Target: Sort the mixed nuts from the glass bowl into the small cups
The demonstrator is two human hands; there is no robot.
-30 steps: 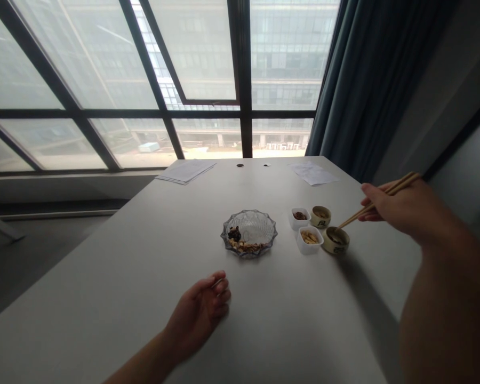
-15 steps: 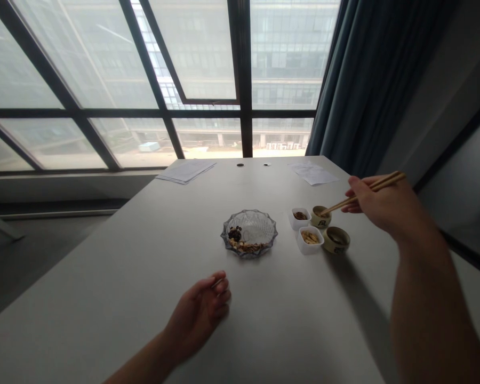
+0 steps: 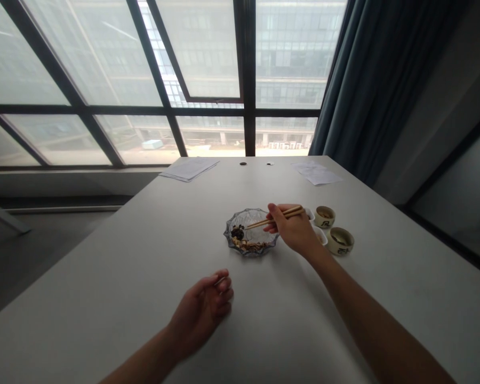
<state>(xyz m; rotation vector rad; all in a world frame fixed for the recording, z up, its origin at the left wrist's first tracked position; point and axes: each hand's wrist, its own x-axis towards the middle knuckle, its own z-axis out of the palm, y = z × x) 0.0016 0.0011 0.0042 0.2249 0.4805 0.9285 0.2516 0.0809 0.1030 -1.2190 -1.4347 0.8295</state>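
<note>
My right hand grips a pair of wooden chopsticks, their tips pointing left over the glass bowl. Dark pieces lie at the bowl's left, close to the tips; whether the tips hold anything is too small to tell. Brown dried slices line its near side. My left hand lies on the table nearer to me, fingers curled in with the palm bare. Behind my right hand, two white plastic tubs are partly hidden. Beside them stand two small ceramic cups, one farther and one nearer.
The white table reaches to the windows. At its far end lie a stack of papers on the left and loose sheets on the right. A dark curtain hangs at the right.
My right hand has carried the chopsticks left, from the farther cup to above the glass bowl. My left hand stays put on the table. The view has shifted slightly.
</note>
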